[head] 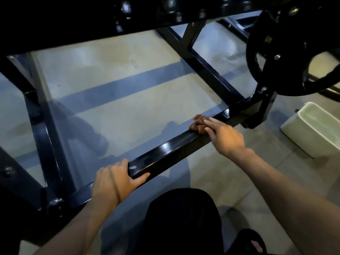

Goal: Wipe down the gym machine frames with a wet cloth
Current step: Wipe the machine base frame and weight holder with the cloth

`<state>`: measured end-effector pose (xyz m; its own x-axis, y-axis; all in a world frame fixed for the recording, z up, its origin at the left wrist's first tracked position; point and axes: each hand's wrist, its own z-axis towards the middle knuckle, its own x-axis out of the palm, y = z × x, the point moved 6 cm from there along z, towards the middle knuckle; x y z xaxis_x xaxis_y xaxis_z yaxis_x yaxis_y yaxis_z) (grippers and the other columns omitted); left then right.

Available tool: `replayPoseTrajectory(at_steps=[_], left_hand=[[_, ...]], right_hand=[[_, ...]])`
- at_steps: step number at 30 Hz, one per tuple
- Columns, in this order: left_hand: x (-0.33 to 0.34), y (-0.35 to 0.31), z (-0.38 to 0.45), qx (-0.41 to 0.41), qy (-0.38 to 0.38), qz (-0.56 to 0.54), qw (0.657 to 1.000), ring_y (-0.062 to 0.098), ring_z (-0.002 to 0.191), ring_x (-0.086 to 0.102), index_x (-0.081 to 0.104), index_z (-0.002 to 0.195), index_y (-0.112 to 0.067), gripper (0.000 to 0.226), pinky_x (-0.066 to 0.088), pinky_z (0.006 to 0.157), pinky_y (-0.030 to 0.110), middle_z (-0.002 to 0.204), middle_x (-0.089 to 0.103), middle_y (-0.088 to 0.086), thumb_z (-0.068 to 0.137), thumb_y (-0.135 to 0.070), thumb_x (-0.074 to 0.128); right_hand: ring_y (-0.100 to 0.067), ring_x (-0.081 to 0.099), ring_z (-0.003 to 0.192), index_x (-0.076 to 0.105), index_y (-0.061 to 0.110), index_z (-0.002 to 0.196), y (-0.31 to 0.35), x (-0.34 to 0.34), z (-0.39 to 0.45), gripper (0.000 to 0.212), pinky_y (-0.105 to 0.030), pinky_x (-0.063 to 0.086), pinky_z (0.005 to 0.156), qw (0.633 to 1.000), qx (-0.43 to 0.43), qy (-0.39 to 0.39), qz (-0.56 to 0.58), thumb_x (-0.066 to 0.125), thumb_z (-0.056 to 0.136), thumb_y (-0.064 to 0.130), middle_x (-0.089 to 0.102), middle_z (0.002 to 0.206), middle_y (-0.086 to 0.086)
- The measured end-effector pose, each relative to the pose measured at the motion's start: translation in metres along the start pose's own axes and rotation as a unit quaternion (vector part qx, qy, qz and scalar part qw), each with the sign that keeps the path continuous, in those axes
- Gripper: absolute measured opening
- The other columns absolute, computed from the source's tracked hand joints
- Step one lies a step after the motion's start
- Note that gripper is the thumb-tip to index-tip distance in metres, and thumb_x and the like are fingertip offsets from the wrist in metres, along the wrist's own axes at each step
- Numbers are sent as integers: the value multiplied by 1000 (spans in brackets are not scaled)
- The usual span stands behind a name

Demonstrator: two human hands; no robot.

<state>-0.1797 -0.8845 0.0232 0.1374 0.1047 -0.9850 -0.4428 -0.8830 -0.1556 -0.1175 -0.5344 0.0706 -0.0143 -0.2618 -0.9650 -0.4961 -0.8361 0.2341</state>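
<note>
The right hand (225, 138) is pressing the brown cloth (198, 124) onto the near frame bar (165, 150), straight fingers (209, 130) lying over it. The left hand (115, 180) is gripping the bar's left stretch, fingers curled round it.

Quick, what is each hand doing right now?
Left hand: gripping the black frame bar, fingers curled over it.
Right hand: fingers straight, pressing the brown cloth on the bar.

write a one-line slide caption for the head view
Right hand presses a brown cloth along the black frame bar while the left hand holds it.
</note>
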Motion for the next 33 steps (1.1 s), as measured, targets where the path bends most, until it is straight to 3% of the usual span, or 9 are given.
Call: replayPoseTrajectory(at_steps=[4, 9, 12, 16, 20, 24, 27, 31, 33], left_hand=[[-2, 0, 0, 1, 2, 17, 1000, 26, 68, 67, 49, 81, -24, 71, 45, 61, 33, 72, 66, -2, 74, -95, 43], [0, -1, 0, -6, -17, 29, 999, 22, 65, 67, 51, 80, -25, 72, 48, 61, 31, 70, 66, -4, 73, -96, 42], [3, -1, 0, 7, -46, -2, 999, 22, 55, 64, 48, 72, -26, 71, 50, 55, 31, 59, 61, -4, 68, -97, 45], [0, -1, -2, 32, -76, -13, 996, 23, 45, 59, 44, 66, -25, 70, 44, 46, 27, 51, 55, -5, 67, -95, 41], [-3, -3, -2, 49, -95, -6, 994, 25, 42, 56, 41, 67, -21, 69, 34, 45, 25, 50, 51, -4, 70, -91, 42], [-6, -6, -3, 67, -100, -8, 993, 23, 37, 49, 37, 66, -20, 67, 27, 44, 23, 48, 44, -5, 73, -86, 45], [-3, -5, -3, 63, -101, -10, 993, 24, 39, 52, 38, 65, -20, 68, 31, 44, 24, 49, 48, -3, 71, -87, 44], [4, -2, -2, 47, -95, -12, 994, 25, 44, 56, 44, 69, -22, 68, 41, 46, 28, 55, 54, -4, 69, -90, 43], [7, 1, -1, 40, -90, -13, 995, 22, 45, 56, 46, 70, -23, 69, 45, 46, 30, 56, 54, -5, 69, -92, 42]], right_hand=[[-29, 52, 136, 51, 32, 148, 6, -2, -1, 41, -44, 44, 106, 997, 82, -12, 2, 40, 110, 42, 39, 163, 8], [-27, 65, 116, 52, 31, 135, 108, 34, -53, 31, -40, 52, 90, 997, -68, 37, 20, 37, 110, 40, 41, 154, 10], [-31, 67, 113, 51, 33, 141, 152, 53, -80, 35, -40, 53, 85, 985, -150, 86, 16, 41, 108, 42, 38, 158, 13], [-25, 63, 125, 43, 43, 152, 144, 53, -76, 44, -39, 51, 94, 976, -187, 108, -17, 38, 109, 48, 31, 165, 20], [-21, 61, 126, 50, 44, 139, 58, 24, -25, 32, -42, 53, 95, 995, -87, 49, 16, 42, 108, 41, 46, 152, 17], [-33, 58, 127, 52, 31, 140, 19, 11, -8, 37, -44, 48, 96, 997, 73, 6, 1, 37, 109, 44, 41, 156, 5], [-35, 65, 111, 49, 31, 128, 73, 37, -34, 30, -44, 52, 88, 999, 0, 30, 27, 47, 102, 47, 39, 152, 5], [-32, 65, 117, 38, 35, 152, 135, 56, -79, 51, -42, 52, 91, 987, -128, 97, 32, 49, 102, 36, 24, 168, 14], [-29, 62, 123, 40, 37, 154, 139, 54, -86, 51, -41, 51, 96, 978, -156, 126, 52, 50, 104, 33, 33, 165, 14]])
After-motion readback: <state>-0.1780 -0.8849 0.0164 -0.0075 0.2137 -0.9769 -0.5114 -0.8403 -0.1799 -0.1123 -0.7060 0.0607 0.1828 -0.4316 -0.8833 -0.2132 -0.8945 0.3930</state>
